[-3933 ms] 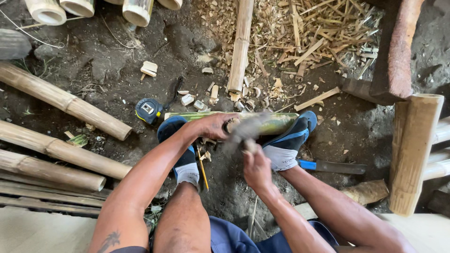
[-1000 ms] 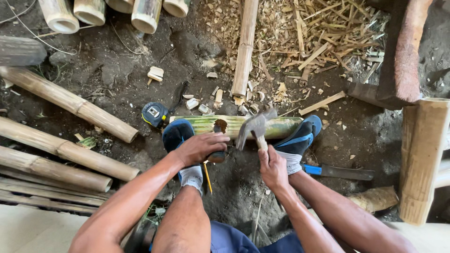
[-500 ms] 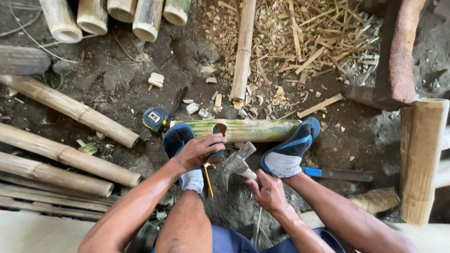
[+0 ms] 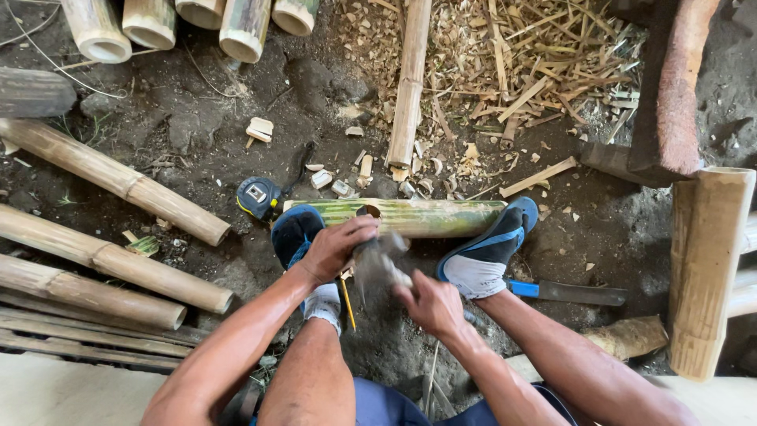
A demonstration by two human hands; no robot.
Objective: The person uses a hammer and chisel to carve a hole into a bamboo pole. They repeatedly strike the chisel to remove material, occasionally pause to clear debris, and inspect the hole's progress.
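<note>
A short green bamboo section (image 4: pixel 441 218) with a hole (image 4: pixel 369 211) cut in it lies on the dirt, pinned between my two feet in blue slippers (image 4: pixel 489 252). My left hand (image 4: pixel 337 246) rests on its near side by the hole, fingers closed around a small dark tool that is mostly hidden. Just below it, my right hand (image 4: pixel 430 304) grips a hammer (image 4: pixel 380 264), whose head is blurred with motion next to my left hand.
A tape measure (image 4: pixel 259 197) lies left of the bamboo, a yellow pencil (image 4: pixel 347 304) by my left foot, and a blue-handled blade (image 4: pixel 568 293) on the right. Bamboo poles (image 4: pixel 118 180) lie left and top, a chip pile (image 4: pixel 512 55) sits beyond, and thick posts (image 4: pixel 706 268) stand right.
A second ago the hammer was raised over the bamboo. It dropped back toward me and is now swinging beside my left hand, which has stayed at the hole.
</note>
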